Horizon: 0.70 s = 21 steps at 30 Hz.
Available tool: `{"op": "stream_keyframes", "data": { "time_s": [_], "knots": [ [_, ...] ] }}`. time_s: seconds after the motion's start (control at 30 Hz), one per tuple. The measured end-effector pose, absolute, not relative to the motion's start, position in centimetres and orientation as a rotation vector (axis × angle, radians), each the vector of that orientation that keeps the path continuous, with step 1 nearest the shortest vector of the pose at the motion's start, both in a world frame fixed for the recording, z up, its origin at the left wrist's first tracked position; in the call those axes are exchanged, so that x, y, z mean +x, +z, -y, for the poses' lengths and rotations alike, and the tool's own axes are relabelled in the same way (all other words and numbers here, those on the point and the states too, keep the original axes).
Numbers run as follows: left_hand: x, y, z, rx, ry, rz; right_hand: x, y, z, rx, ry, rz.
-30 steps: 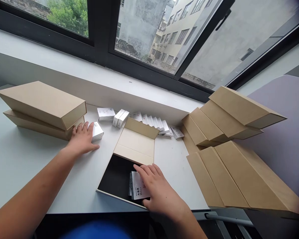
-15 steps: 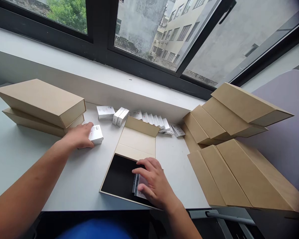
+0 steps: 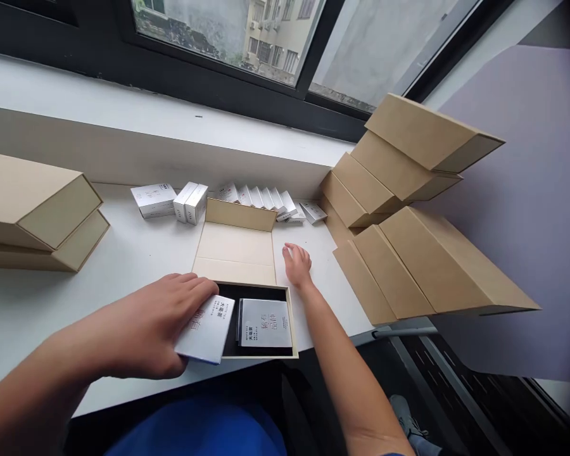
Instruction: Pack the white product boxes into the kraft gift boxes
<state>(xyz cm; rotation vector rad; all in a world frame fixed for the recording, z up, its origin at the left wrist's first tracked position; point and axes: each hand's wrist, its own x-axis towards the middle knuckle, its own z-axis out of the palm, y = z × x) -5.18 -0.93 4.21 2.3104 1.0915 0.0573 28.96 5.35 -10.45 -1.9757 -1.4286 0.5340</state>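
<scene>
My left hand (image 3: pixel 147 323) is closed around a small white tea box (image 3: pixel 209 330) with printed lettering, held tilted over the left part of an open tan gift box (image 3: pixel 293 326). The gift box has a black lining, and its lid (image 3: pixel 237 253) lies folded back toward the window. Inside, on the right, a second white tea box (image 3: pixel 266 323) lies flat with its print facing up. My right hand (image 3: pixel 297 265) is over the white table, just right of the lid, its fingers loosely apart and holding nothing.
Several small white boxes (image 3: pixel 261 197) lie along the back wall, with a white pair (image 3: pixel 190 202) and another white box (image 3: pixel 153 199) to their left. Closed tan boxes (image 3: pixel 38 202) are stacked at left, and several more (image 3: pixel 408 266) at right. The table's front edge is close.
My left hand has brought the white box from beside the left stack to the open gift box. My right hand has left the box inside and moved up and right. The view has shifted right.
</scene>
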Motion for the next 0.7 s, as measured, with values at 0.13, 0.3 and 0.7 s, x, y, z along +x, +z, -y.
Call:
{"op": "stream_keyframes", "data": {
  "time_s": [0.13, 0.3, 0.7],
  "knots": [
    [-2.6, 4.3, 0.9, 2.502, -0.152, -0.939, 28.2, -10.9, -10.1, -2.021, 0.526, 1.464],
    [-0.4, 4.7, 1.0, 2.54, -0.38, -1.009, 27.4, -11.2, -12.6, -2.004, 0.416, 1.413],
    [-0.2, -0.2, 1.0, 2.589, -0.589, -1.129, 28.3, -12.2, -12.4, -1.738, 0.311, 1.279]
  ]
}}
